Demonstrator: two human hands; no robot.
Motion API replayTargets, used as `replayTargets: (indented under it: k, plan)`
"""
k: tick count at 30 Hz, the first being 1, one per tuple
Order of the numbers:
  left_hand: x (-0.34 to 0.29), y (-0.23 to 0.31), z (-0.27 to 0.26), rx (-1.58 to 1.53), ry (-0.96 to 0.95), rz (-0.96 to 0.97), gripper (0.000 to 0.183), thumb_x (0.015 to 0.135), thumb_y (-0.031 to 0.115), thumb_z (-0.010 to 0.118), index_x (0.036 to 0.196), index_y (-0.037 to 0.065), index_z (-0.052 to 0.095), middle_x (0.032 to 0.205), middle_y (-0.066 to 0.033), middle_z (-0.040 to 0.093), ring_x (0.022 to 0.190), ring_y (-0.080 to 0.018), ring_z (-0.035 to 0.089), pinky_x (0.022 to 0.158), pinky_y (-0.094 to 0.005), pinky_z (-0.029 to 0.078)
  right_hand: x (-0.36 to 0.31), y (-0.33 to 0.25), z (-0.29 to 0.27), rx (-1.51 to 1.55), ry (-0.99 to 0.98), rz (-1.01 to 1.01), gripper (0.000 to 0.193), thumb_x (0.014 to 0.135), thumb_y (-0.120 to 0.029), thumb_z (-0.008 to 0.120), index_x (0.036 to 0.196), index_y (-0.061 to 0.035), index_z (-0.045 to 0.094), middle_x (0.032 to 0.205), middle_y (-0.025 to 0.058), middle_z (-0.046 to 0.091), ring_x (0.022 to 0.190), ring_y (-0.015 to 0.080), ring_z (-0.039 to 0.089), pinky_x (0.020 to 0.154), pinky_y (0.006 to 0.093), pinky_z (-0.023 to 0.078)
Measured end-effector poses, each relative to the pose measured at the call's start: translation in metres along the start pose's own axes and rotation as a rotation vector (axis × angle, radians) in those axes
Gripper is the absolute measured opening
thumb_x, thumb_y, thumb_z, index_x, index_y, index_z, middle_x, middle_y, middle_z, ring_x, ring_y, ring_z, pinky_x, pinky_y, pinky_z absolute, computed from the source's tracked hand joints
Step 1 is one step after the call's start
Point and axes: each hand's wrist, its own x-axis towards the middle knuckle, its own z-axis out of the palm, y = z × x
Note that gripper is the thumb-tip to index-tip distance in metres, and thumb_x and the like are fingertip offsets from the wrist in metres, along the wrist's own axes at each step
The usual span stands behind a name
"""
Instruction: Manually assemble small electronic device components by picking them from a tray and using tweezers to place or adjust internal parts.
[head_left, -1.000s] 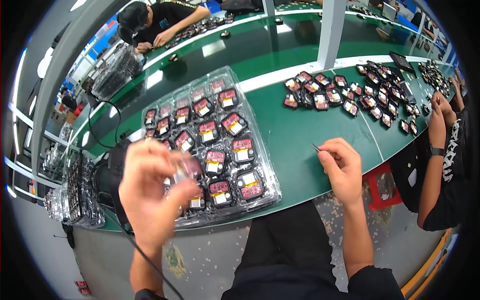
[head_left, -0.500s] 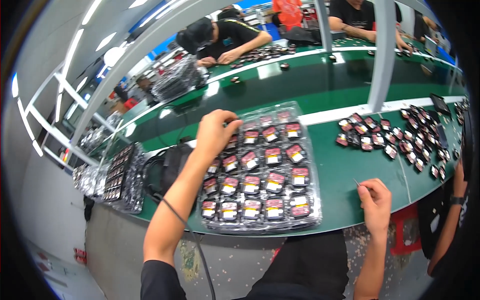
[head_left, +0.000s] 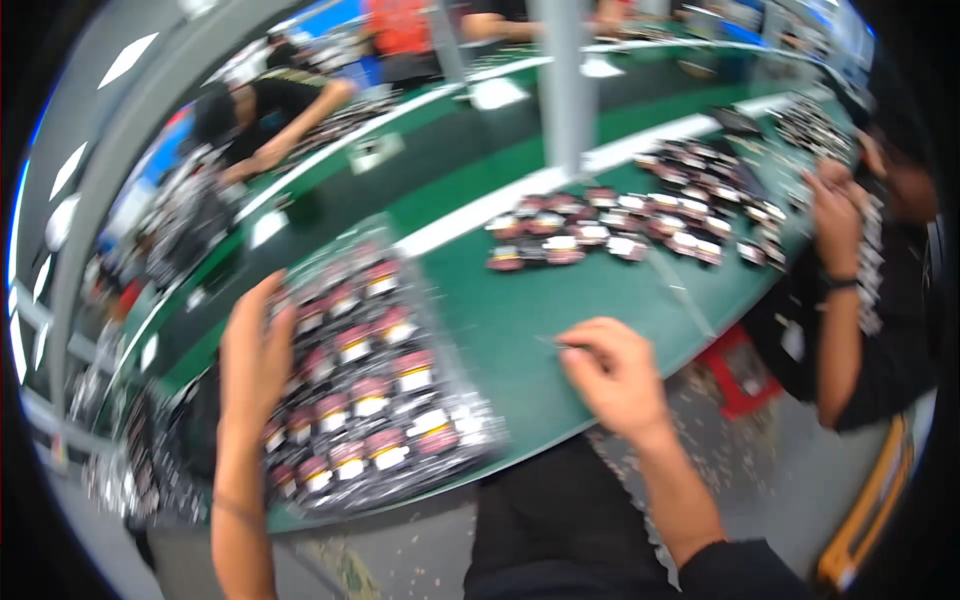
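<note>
On the green bench in front of me lies a clear plastic tray [head_left: 480,432] with rows of small, flat black parts [head_left: 370,395] bearing pinkish-red and white labels. My left hand [head_left: 255,345] hovers at the tray's left edge, its thumb and forefinger apart and nothing visible between them. To the right of the tray, my right hand [head_left: 615,375] is closed over the bare bench. A thin pointed metal tool [head_left: 548,341] sticks out from its fingertips, blurred, its kind unclear.
A loose heap of similar labelled parts [head_left: 690,205] spreads across the bench at right. Stacked filled trays [head_left: 140,455] stand at far left. A grey post [head_left: 568,90] rises ahead. One co-worker [head_left: 850,290] is close on my right, another [head_left: 270,120] across the dark belt.
My view has swung right, so the tray and both hands sit further left and the heap is nearer the middle. The left hand's fingers have straightened. The right still grips the thin tool.
</note>
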Motion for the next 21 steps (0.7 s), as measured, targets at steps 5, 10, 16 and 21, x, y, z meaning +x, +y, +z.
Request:
replayTargets:
  k: [5,10,16,21]
  plan:
    - [-0.05,0.027,-0.016,-0.444,-0.064,0.104,0.044,0.092,0.0,0.065,0.135,0.002,0.06,0.138,-0.0234,0.059,0.132,-0.0333,0.056,0.112,-0.0437,0.041,-0.007,0.008,-0.009,0.055,0.005,-0.096,0.023,0.093,-0.007,0.066,0.115,-0.0019,0.07,0.102,0.0144,0.067,0.083,0.0296,0.068,0.075,0.0381,0.054]
    - [-0.082,0.071,-0.03,-0.153,-0.228,0.307,0.066,0.104,0.054,0.05,0.137,-0.002,0.059,0.144,-0.0237,0.057,0.136,-0.0401,0.053,0.113,-0.0485,0.041,-0.012,0.01,-0.016,0.142,0.029,-0.073,0.024,0.099,-0.01,0.062,0.122,-0.0022,0.067,0.102,0.0158,0.068,0.089,0.0318,0.067,0.08,0.0395,0.053]
    - [-0.112,0.068,-0.034,-0.018,-0.168,0.294,0.079,0.105,0.062,0.042,0.146,-0.004,0.05,0.15,-0.0239,0.052,0.14,-0.0416,0.047,0.117,-0.0502,0.035,-0.027,-0.033,-0.025,0.156,-0.091,-0.12,0.024,0.103,-0.014,0.054,0.123,-0.0027,0.061,0.107,0.0176,0.065,0.092,0.0416,0.066,0.078,0.0493,0.054]
    - [-0.136,0.061,-0.045,0.124,-0.068,0.268,0.088,0.103,0.069,0.038,0.148,-0.006,0.046,0.149,-0.0257,0.052,0.139,-0.0424,0.048,0.116,-0.0527,0.037,-0.021,-0.04,-0.022,-0.249,0.185,-0.328,0.03,0.09,-0.006,0.059,0.119,0.002,0.062,0.092,0.0103,0.061,0.078,0.0254,0.066,0.072,0.0392,0.052]
